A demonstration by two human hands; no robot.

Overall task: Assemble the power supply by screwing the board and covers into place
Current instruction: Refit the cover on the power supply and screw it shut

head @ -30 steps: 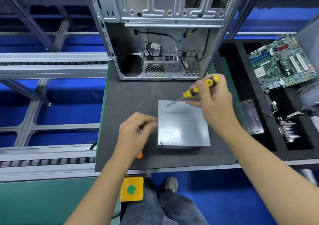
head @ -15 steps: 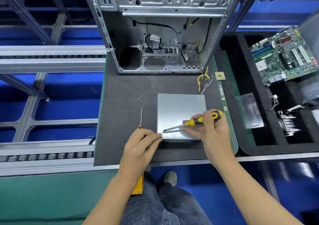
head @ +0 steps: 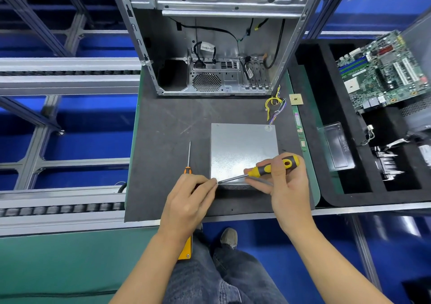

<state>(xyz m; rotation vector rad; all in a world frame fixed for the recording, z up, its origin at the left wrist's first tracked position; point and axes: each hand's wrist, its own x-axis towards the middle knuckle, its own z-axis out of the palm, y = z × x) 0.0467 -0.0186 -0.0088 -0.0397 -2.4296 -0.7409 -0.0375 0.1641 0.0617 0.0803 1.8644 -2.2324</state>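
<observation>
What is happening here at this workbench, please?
A person is assembling a power supply, a closed metal box on the dark mat. The right hand grips a yellow and black screwdriver, its tip at the box's near left corner. The left hand brings its fingers to that tip; whether they pinch a screw cannot be seen. A second, orange-handled screwdriver lies on the mat.

I make out embossed characters on the clear plastic tray (head: 335, 147) near the mat's right edge, too faint to read.
</observation>
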